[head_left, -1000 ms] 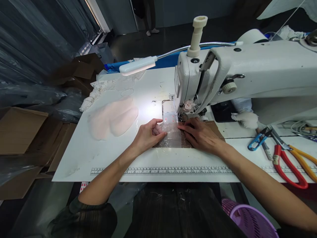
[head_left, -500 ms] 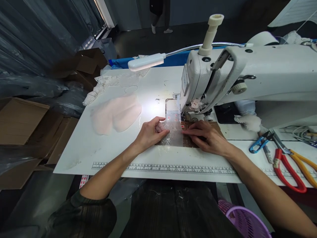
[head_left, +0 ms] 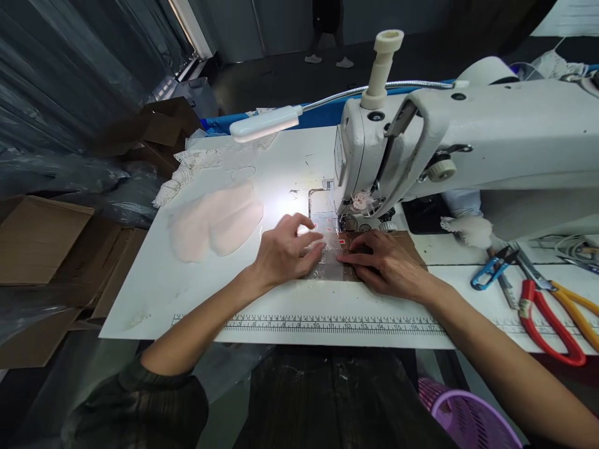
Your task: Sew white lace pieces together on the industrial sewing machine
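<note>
A clear plastic piece with small red marks lies under the presser foot of the white sewing machine. My left hand rests on its left side with the fingers stretched flat. My right hand lies flat on its right edge, over a brown card beside the needle. Both hands press down; neither grips anything.
A pale pink fabric pile and lace trim lie at the table's far left. Blue snips and red and yellow scissors lie at right. A lamp shines on the white table. A purple basket stands below. A person stands far behind.
My left hand has uncurled and slid forward flat over the plastic piece. My right hand moved slightly back toward me. The piece has moved a little under the foot.
</note>
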A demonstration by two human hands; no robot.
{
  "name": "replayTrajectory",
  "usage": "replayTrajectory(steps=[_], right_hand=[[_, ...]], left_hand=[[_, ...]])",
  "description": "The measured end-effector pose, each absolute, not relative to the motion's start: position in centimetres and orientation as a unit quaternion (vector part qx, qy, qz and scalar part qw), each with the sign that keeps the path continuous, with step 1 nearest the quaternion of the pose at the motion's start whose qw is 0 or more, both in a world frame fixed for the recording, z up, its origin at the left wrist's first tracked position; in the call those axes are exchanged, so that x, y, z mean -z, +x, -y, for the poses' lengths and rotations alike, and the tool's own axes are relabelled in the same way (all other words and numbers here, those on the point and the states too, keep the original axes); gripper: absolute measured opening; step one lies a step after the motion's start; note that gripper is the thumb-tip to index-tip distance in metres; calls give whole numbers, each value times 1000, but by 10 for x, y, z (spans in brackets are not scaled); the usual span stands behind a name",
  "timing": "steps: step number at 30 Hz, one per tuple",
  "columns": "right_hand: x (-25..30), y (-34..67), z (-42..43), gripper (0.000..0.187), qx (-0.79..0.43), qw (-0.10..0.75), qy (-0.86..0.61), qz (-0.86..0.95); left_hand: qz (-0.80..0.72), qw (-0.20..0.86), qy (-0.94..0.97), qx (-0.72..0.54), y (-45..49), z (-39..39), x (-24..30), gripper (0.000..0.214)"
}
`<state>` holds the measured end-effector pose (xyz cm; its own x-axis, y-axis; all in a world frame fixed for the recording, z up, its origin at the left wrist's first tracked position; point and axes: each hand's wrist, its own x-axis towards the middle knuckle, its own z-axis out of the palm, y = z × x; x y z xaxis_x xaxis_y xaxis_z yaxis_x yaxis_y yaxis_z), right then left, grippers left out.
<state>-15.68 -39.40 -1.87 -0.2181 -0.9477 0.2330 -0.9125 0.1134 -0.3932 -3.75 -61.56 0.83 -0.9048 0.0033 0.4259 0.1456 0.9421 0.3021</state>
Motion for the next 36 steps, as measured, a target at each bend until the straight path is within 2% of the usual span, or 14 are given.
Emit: replayTrajectory(steps=[4, 11, 25, 36], right_hand=[[20, -156, 394, 33, 243, 40, -618, -746], [28, -152, 404, 31, 307, 5, -553, -774], [24, -152, 405, 34, 286, 5, -560, -777], [25, -153, 405, 33, 278, -3, -564, -777]], left_hand=[[966, 135, -204, 85, -54, 614, -6, 27], [972, 88, -217, 2, -81, 623, -2, 39], [972, 91, -197, 85, -81, 629, 8, 44], [972, 102, -186, 101, -81, 629, 11, 43]])
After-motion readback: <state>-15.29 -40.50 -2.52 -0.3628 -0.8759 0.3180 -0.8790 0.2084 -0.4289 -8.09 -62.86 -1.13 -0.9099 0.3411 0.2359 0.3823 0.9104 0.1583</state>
